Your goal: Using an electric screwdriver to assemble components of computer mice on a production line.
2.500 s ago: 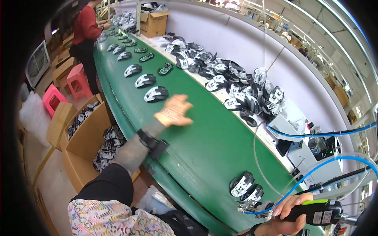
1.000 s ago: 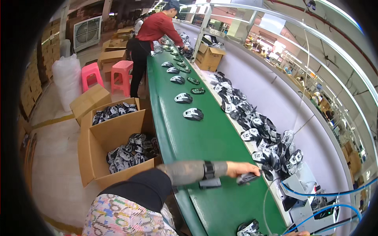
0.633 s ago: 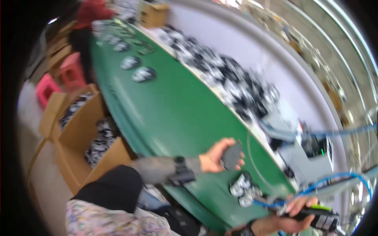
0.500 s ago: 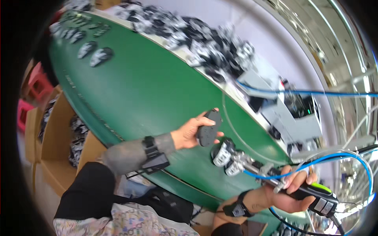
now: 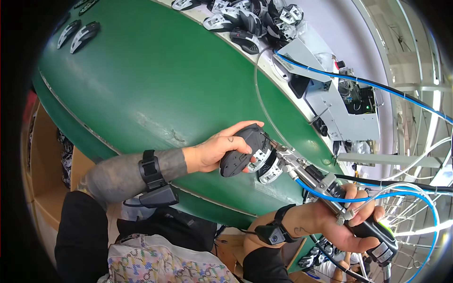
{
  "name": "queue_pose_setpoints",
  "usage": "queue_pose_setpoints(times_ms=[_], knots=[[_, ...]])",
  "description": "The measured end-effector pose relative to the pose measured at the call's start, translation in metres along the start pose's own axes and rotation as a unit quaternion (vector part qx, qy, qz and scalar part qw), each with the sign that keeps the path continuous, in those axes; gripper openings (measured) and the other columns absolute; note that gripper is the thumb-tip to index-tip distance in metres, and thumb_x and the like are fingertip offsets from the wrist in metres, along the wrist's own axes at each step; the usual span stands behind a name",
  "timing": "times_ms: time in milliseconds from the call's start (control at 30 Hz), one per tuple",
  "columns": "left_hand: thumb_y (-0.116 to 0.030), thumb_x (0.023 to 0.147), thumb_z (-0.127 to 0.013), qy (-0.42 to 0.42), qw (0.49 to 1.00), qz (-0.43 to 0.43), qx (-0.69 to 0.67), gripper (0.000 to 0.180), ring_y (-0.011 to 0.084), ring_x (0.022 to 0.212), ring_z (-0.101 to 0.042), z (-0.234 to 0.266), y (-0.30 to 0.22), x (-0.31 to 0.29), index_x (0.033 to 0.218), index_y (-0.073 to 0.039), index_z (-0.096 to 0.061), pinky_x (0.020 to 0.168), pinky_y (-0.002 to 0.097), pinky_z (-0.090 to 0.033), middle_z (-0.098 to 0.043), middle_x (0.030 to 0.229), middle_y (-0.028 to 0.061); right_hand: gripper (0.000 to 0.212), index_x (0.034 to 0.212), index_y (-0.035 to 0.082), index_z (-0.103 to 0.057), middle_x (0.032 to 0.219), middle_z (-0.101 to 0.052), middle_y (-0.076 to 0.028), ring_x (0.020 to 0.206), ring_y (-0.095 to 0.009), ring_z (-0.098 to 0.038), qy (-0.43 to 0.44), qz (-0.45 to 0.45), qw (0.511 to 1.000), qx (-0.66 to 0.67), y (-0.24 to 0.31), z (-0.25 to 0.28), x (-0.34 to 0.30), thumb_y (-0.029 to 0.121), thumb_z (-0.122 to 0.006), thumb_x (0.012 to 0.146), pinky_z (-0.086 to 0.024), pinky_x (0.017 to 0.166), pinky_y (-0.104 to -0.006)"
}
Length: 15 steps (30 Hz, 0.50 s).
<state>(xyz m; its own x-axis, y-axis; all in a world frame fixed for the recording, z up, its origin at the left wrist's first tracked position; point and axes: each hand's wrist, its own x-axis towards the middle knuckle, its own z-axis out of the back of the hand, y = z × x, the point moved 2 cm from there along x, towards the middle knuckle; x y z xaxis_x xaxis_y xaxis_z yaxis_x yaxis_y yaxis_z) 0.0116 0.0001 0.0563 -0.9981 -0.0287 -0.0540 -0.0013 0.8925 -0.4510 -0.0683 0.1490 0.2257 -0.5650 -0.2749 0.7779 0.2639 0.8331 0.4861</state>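
Observation:
My left hand (image 5: 219,150) grips a black computer mouse shell (image 5: 234,162), holes showing on its upturned face. Its fingertips reach over a black-and-white mouse part (image 5: 261,158), and a second such part (image 5: 271,172) lies right beside. Whether the shell touches the first part is hidden by the fingers. In my right hand (image 5: 347,231) is an electric screwdriver (image 5: 377,238) with a lime-green stripe, a long metal front end (image 5: 311,177) and a blue hose. Its thin tip points at the mouse parts, close to my left fingers.
The green conveyor belt (image 5: 155,80) runs under both hands, with mouse parts (image 5: 85,37) at its far left. More mice (image 5: 245,41) are heaped along the ledge behind. A grey machine (image 5: 349,118) stands right; hoses (image 5: 429,207) loop near my right hand. A cardboard box (image 5: 52,184) is left.
My left hand has brought the black shell down and rightward to the black-and-white parts by the screwdriver tip. The view has shifted; my right hand still holds the screwdriver.

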Motion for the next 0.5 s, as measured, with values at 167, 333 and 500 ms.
queue_pose_setpoints(times_ms=[167, 333, 500], knots=[[-0.005, 0.076, -0.049, 0.021, 1.000, -0.002, -0.021, 0.063, 0.0219, 0.087, -0.056, 0.0003, 0.0021, 0.0006, 0.136, -0.014, -0.030, 0.068, 0.0341, -0.055, -0.041, 0.116, 0.0128, 0.041, 0.097, 0.007, -0.046, 0.061, -0.044, -0.001, 0.054, -0.015, -0.045, 0.037, -0.011, 0.999, -0.001, 0.0033, 0.0025, 0.0010, 0.043, -0.057, 0.082, -0.039, 0.060, -0.0319], [-0.006, 0.076, -0.050, 0.029, 0.999, -0.002, -0.018, 0.063, 0.0216, 0.085, -0.056, -0.0005, 0.0020, -0.0005, 0.136, -0.014, -0.031, 0.066, 0.0338, -0.055, -0.042, 0.117, 0.0133, 0.039, 0.092, 0.006, -0.049, 0.057, -0.043, 0.002, 0.053, -0.012, -0.043, -0.001, -0.005, 1.000, -0.016, 0.0010, 0.0002, 0.0003, 0.040, -0.062, 0.077, -0.034, 0.054, -0.0250], [-0.007, 0.076, -0.050, 0.059, 0.998, -0.003, 0.023, 0.063, 0.0215, 0.085, -0.056, -0.0017, 0.0024, -0.0004, 0.136, -0.014, -0.031, 0.065, 0.0343, -0.055, -0.044, 0.117, 0.0132, 0.038, 0.090, 0.007, -0.047, 0.057, -0.043, 0.002, 0.054, -0.012, -0.043, 0.021, -0.030, 0.999, -0.003, 0.0045, 0.0011, 0.0009, 0.040, -0.062, 0.078, -0.032, 0.054, -0.0254]])
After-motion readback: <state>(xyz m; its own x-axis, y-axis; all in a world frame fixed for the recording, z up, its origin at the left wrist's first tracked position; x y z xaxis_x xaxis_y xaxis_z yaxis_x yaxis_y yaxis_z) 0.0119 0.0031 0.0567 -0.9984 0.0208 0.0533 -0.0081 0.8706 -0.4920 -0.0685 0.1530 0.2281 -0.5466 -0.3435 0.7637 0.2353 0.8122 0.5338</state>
